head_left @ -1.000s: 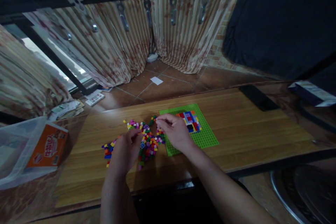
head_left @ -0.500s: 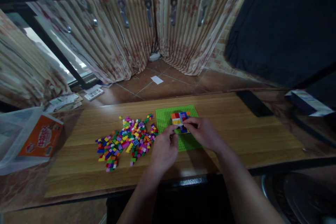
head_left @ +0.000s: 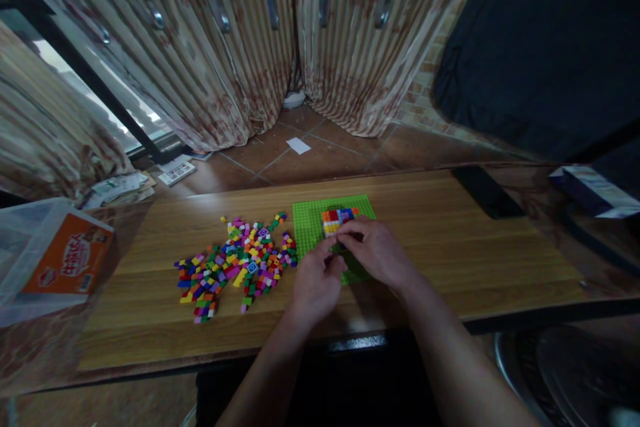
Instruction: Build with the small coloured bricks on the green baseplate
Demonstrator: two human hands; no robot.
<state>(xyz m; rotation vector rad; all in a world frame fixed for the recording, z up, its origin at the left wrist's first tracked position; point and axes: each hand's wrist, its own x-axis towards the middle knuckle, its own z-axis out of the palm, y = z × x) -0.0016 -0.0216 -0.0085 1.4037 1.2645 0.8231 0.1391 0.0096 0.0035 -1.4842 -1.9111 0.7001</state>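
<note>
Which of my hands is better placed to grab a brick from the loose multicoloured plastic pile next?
Probably your left hand: it is nearer the loose multicoloured plastic pile, which lies to its left. Your right hand is farther off, partly hiding the multicoloured brick block on the green studded baseplate.

Two bare hands, left hand [head_left: 317, 280] and right hand [head_left: 376, 250], meet at a multicoloured block of toy bricks [head_left: 334, 220] on a green studded baseplate [head_left: 307, 217]. Loose bricks [head_left: 240, 260] lie scattered left of it on a wood-grain tabletop [head_left: 440, 240]; a black smartphone [head_left: 487, 192] lies far right.
</note>
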